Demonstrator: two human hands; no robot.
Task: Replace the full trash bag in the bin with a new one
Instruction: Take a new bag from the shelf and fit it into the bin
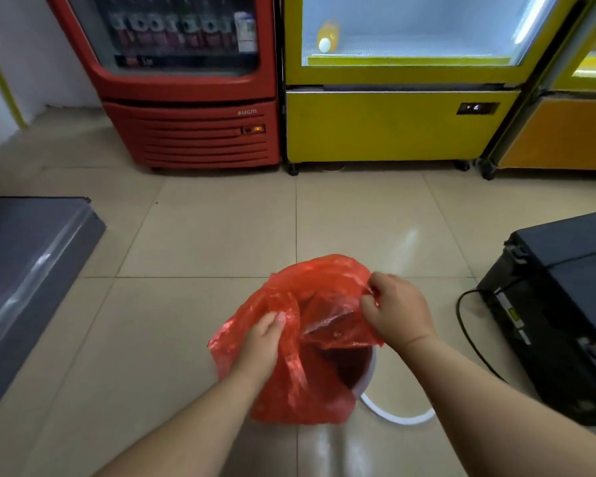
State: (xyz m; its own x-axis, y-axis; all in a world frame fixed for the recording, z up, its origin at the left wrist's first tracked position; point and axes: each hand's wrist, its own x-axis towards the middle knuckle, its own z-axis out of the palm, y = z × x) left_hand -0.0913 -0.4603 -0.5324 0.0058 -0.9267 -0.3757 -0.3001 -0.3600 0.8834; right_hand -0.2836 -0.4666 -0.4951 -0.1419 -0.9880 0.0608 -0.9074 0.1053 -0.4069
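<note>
Over the white bin (pixel 368 376), both hands (pixel 260 342) (pixel 398 309) grip the red bag's (pixel 310 383) open mouth.

Soft indoor light — floor glare (pixel 406 239)

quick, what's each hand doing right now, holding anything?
Left hand: closed, pinching the near-left edge of the red trash bag.
Right hand: closed, gripping the bag's right edge, pulling it open over the white bin.

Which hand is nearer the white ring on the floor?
Right. The right hand is above the white ring; the left hand is farther left, across the red bag.
</note>
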